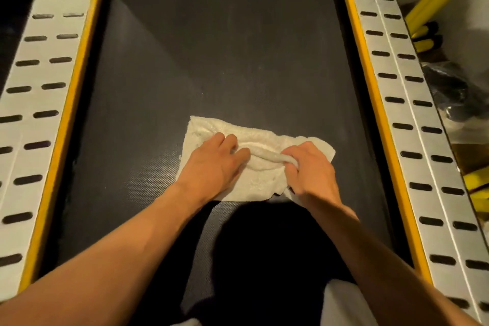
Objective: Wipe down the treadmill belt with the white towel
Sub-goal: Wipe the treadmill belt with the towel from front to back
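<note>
A white towel (260, 137) lies crumpled on the dark treadmill belt (219, 47), a little right of the belt's middle. My left hand (214, 164) presses on the towel's left half, its fingers curled over a raised fold. My right hand (309, 167) grips the same rolled fold at the towel's right side, fingers closed around it. Both forearms reach in from the bottom of the view. The towel's near edge is partly hidden under my hands.
Yellow strips (76, 82) (370, 82) border the belt on both sides. Outside them run silver slotted side rails (37, 87) (412, 103). Yellow bars (434, 5) and a dark object (447, 92) lie beyond the right rail. A dark shadow falls on the near belt (264, 246).
</note>
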`<state>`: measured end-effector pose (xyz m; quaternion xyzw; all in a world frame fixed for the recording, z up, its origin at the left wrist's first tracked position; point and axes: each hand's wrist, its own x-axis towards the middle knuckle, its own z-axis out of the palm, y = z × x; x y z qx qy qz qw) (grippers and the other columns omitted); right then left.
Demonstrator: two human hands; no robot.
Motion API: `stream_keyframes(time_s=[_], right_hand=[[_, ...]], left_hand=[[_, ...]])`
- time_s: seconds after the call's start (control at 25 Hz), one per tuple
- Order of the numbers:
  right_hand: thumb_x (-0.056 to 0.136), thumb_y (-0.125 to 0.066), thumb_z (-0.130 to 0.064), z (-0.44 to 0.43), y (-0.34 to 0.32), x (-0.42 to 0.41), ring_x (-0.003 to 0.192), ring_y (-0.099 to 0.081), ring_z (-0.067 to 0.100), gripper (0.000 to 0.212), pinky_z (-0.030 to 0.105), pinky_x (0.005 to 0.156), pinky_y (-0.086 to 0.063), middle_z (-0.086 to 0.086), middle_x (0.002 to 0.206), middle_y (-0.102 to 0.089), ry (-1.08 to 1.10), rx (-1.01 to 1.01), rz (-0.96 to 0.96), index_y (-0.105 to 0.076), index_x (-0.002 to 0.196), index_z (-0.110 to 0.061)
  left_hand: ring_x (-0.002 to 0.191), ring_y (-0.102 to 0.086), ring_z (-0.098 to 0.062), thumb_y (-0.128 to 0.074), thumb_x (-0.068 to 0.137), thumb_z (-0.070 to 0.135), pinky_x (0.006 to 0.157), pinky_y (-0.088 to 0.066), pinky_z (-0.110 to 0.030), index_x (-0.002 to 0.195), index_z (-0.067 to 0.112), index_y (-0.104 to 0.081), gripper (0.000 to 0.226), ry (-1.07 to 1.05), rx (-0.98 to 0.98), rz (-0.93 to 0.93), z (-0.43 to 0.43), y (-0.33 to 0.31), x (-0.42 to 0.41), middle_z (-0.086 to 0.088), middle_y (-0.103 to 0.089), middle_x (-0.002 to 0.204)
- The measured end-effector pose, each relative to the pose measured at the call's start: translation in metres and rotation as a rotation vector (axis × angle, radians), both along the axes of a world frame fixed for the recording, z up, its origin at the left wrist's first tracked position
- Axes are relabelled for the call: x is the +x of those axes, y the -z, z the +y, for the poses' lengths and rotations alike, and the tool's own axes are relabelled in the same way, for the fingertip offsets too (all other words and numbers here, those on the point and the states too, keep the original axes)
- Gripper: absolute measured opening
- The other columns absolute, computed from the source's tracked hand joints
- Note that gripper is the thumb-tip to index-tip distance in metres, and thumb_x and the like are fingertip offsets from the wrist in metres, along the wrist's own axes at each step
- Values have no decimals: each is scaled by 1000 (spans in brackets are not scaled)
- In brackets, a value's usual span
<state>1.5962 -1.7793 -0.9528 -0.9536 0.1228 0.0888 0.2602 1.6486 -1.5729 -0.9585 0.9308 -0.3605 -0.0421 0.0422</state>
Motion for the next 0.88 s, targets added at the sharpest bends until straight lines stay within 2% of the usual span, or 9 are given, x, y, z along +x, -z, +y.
stream_keyframes(time_s=[0.08, 0.16, 0.28, 0.44, 0.56, 0.64, 0.76, 0.88], right_hand=[[91, -46, -13, 5, 2, 16, 98, -51, 21, 25, 34, 79, -43, -3, 105, -48, 6, -24, -54, -61, 107, -26], [91, -47, -11, 23, 3, 36, 96, -50, 23, 28, 37, 77, -46, -1, 105, -47, -64, -44, -79, -59, 111, -27], [92, -49, -11, 54, 6, 40, 95, -49, 22, 30, 35, 77, -46, -3, 103, -46, -204, -2, -85, -61, 115, -28], [92, -48, -10, 51, 7, 20, 100, -50, 17, 32, 28, 82, -40, -7, 103, -48, -139, 42, -109, -66, 111, -27], [92, -50, -11, 70, 12, 43, 99, -48, 18, 29, 23, 77, -33, -8, 98, -45, -111, 41, -121, -66, 111, -27], [93, -52, -19, 94, 9, 52, 97, -46, 17, 25, 24, 75, -32, -9, 98, -45, -247, 67, -114, -65, 112, -29], [95, -52, -30, 109, 5, 38, 93, -44, 14, 20, 29, 74, -37, -8, 97, -48, -467, 141, -95, -66, 109, -32], [95, -53, -26, 102, 7, 24, 96, -48, 15, 20, 30, 79, -42, -8, 99, -53, -430, 173, -115, -68, 108, -29]], left_hand=[[94, -45, -20, -47, 93, 32, 55, -38, -30, 110, 26, -55, 19, -87, 5, 96, 7, -4, 9, 0, -49, 102], [98, -44, -19, -58, 89, 26, 58, -39, -32, 114, 27, -53, 26, -169, 31, 93, 18, -7, 23, 0, -47, 104], [95, -46, -21, -51, 92, 31, 56, -37, -31, 110, 22, -59, 22, -286, -41, 56, 48, -7, 22, -3, -50, 100], [86, -47, -20, -42, 91, 38, 49, -34, -29, 102, 22, -63, 29, -227, -85, 56, 62, -3, -13, -2, -50, 92], [95, -44, -20, -43, 94, 36, 58, -46, -36, 110, 23, -60, 27, -348, -102, 111, 72, -9, 0, -2, -48, 99], [101, -44, -23, -49, 94, 32, 67, -51, -42, 113, 22, -61, 25, -465, -104, 115, 90, -11, 9, -5, -48, 104], [98, -45, -24, -50, 93, 31, 67, -53, -44, 113, 19, -62, 26, -481, -90, 89, 118, -11, -4, -7, -50, 105], [97, -46, -22, -39, 91, 38, 64, -54, -42, 116, 20, -62, 38, -402, -63, 129, 124, -11, -29, -7, -51, 107]])
